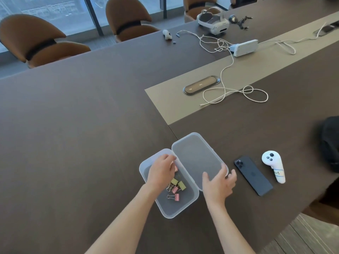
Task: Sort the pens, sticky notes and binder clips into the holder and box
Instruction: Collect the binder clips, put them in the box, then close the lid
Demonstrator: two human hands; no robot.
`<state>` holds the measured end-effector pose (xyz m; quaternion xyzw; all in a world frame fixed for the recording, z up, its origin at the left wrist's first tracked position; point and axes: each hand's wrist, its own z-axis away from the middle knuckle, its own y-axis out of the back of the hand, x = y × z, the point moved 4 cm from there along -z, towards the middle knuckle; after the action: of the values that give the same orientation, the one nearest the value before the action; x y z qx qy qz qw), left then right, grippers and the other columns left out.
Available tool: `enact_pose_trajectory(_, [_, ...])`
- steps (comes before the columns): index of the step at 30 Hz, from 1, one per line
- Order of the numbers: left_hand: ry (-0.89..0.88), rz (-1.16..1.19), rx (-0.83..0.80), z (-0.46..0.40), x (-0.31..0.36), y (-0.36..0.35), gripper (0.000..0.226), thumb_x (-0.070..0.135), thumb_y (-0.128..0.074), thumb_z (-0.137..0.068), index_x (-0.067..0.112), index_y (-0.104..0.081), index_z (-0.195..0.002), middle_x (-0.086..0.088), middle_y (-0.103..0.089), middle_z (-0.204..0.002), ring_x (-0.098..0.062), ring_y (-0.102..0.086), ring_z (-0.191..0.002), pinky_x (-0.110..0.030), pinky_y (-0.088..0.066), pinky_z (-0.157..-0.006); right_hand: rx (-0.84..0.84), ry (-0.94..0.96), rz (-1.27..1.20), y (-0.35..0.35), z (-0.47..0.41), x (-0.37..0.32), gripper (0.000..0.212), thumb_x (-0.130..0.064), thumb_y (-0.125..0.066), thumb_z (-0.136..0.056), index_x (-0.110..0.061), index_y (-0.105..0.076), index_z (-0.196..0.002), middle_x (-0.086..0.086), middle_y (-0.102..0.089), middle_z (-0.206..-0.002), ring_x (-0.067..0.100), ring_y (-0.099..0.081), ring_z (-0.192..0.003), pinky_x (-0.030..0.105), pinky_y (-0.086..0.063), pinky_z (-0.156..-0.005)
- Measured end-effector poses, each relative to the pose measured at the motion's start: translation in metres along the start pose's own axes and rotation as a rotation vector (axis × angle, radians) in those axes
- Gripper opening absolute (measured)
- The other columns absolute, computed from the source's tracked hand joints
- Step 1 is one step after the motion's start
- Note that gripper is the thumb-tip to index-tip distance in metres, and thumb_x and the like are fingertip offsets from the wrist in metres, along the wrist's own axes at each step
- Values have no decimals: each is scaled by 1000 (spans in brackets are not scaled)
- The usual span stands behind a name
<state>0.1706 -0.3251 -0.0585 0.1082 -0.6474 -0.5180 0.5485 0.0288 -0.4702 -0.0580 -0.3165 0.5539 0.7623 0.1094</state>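
Now clear box (190,199) lies long axis near-right to far-left, binder clips (176,187) inside; left hand (161,171) pinches a clip, right hand (219,182) open on lid (196,158).

You sit at a big dark table (77,110). Brown chairs (34,39) line its far edge, by bright windows (60,13).

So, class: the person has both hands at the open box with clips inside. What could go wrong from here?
1. The left hand pinches something pinkish over the box; released off target, it may miss.
2. The right hand rests on the lid; pressing could tip the box and spill the clips.
3. The phone lies near that hand and could get knocked.
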Motion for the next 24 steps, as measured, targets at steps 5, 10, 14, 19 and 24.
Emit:
enact_pose_trajectory(5, [94,22,-39,-42,2,13,37,11,-45,-100,11,-58,-134,-12,-57,-139,-30,-47,-132,-38,-38,-106,-106,-603,-661,1,-17,19,75,-14,-56,-88,-19,-19,-153,8,-52,-134,32,-55,-116,44,-44,-98])
enact_pose_trajectory(10, [187,83,-129,-65,-5,27,39,27,-43,-103,11,-58,-135,-10,-63,-133,-29,-55,-125,-36,-42,-100,-94,-563,-842,19,-21,32,9,-19,-52,-86,-15,-59,-87,4,-64,-89,18,-70,-84,37,-51,-86])
enact_pose_trajectory(14, [263,256,-115,-77,-14,44,43,38,-36,-102,5,-64,-101,-11,-68,-99,-28,-59,-95,-38,-44,-84,-61,-407,-877,41,1,18,20,-34,-51,-98,-21,-68,-95,-4,-72,-97,14,-68,-92,33,-55,-85])
enact_pose_trajectory(19, [300,540,-231,-83,-5,68,65,64,-24,-99,23,-68,-124,-5,-72,-119,-24,-64,-114,-46,-38,-110,-8,-182,-661,44,50,5,16,-44,-46,-99,-39,-61,-104,-4,-62,-108,10,-65,-97,40,-55,-89])
enact_pose_trajectory(24, [232,621,-273,-76,9,78,62,64,-33,-96,21,-77,-97,0,-78,-104,-14,-69,-106,-36,-39,-108,-118,-160,-733,39,100,-9,18,-32,-49,-99,-43,-60,-110,-4,-60,-114,8,-63,-105,32,-52,-89])
